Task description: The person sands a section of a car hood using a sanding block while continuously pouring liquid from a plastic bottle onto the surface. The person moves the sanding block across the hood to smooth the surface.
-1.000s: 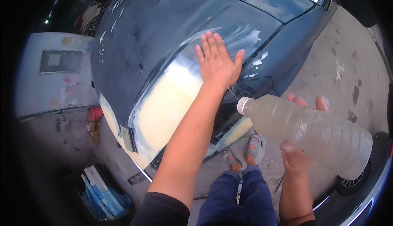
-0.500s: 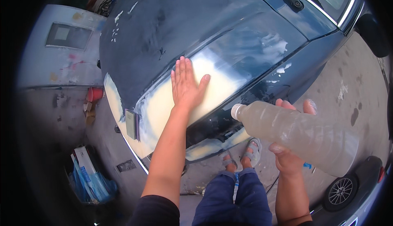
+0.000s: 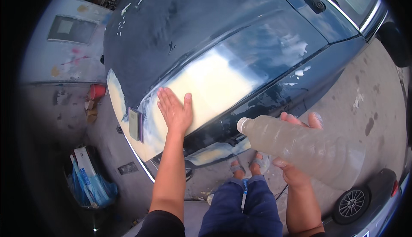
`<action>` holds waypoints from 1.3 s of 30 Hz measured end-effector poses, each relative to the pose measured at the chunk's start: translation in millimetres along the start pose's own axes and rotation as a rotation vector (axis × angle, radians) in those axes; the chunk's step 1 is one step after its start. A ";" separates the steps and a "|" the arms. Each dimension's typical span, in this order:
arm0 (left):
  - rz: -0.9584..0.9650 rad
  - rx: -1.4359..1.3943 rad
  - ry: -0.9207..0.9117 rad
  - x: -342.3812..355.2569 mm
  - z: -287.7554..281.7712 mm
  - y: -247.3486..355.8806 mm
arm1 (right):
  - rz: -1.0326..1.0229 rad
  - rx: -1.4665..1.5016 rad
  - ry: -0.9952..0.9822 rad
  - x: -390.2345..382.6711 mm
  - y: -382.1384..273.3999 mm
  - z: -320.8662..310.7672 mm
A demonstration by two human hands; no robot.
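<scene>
My left hand point(image 3: 175, 111) lies flat on a cream-coloured patch point(image 3: 214, 82) on the dark blue car hood point(image 3: 180, 26), fingers stretched and thumb apart. My right hand point(image 3: 296, 168) grips a large clear plastic bottle point(image 3: 300, 147) of cloudy liquid, tilted with its white cap end toward the hood. Part of that hand is hidden behind the bottle. Near the hood's front edge, left of my left hand, rests a grey-green sanding block point(image 3: 135, 124) with a thin purple layer along its side. White smears and wet-looking spots mark the paint around the patch.
A bin with blue plastic point(image 3: 92, 181) stands on the floor at the lower left. Further back are a red bucket point(image 3: 97, 92) and a pale panel point(image 3: 64, 61). Another car's wheel point(image 3: 352, 202) shows at the lower right. My feet point(image 3: 256, 164) are beside the front fender.
My left hand has slid down and left over the cream patch, toward the sanding block. The bottle in my right hand has shifted slightly left and down in view.
</scene>
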State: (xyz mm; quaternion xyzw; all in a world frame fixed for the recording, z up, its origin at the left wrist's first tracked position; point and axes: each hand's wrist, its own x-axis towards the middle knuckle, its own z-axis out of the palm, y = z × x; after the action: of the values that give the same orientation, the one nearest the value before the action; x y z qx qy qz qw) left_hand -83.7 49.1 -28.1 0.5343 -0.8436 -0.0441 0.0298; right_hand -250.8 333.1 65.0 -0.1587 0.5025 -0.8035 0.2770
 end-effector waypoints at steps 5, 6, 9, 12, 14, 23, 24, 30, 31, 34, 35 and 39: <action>0.370 -0.009 -0.020 41.2 -0.8 144.4 | -0.002 -0.041 0.132 1.7 -4.1 -3.2; 0.385 -0.035 -0.021 47.8 -0.9 172.3 | -0.020 -0.078 0.157 2.3 -6.4 -4.5; 0.363 -0.050 -0.035 57.1 -1.9 213.7 | -0.035 -0.101 0.216 1.4 -12.9 -7.8; 0.473 -0.042 -0.004 56.6 2.4 213.9 | -0.113 -0.085 0.233 3.1 -7.7 -16.3; 0.687 -0.073 -0.010 46.4 2.8 208.8 | -0.162 -0.100 0.240 5.9 -4.8 -16.4; 0.803 0.030 -0.126 7.4 -9.2 146.6 | -0.252 -0.198 0.264 20.0 -17.9 -23.5; 0.768 0.036 -0.100 14.9 -9.9 145.5 | -0.246 -0.196 0.264 20.1 -17.6 -22.6; 0.806 -0.078 0.041 48.4 8.4 238.9 | -0.247 -0.208 0.296 16.2 -16.1 -28.3; 0.855 -0.077 0.046 41.9 13.6 248.3 | -0.253 -0.210 0.307 14.6 -13.9 -29.2; 0.957 -0.081 0.058 27.9 19.0 252.9 | -0.190 -0.183 0.309 10.3 -13.6 -26.7; 0.972 -0.067 0.034 22.3 16.0 243.5 | -0.175 -0.178 0.305 9.3 -16.1 -27.3; 0.990 -0.049 -0.070 0.5 -2.6 178.5 | -0.109 -0.127 0.300 7.6 -20.5 -19.8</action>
State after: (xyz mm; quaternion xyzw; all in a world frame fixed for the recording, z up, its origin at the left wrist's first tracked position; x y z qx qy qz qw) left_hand -244.1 124.4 -6.5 0.0669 -0.9953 -0.0625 0.0314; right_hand -273.3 349.7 74.3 -0.0811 0.5787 -0.7985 0.1445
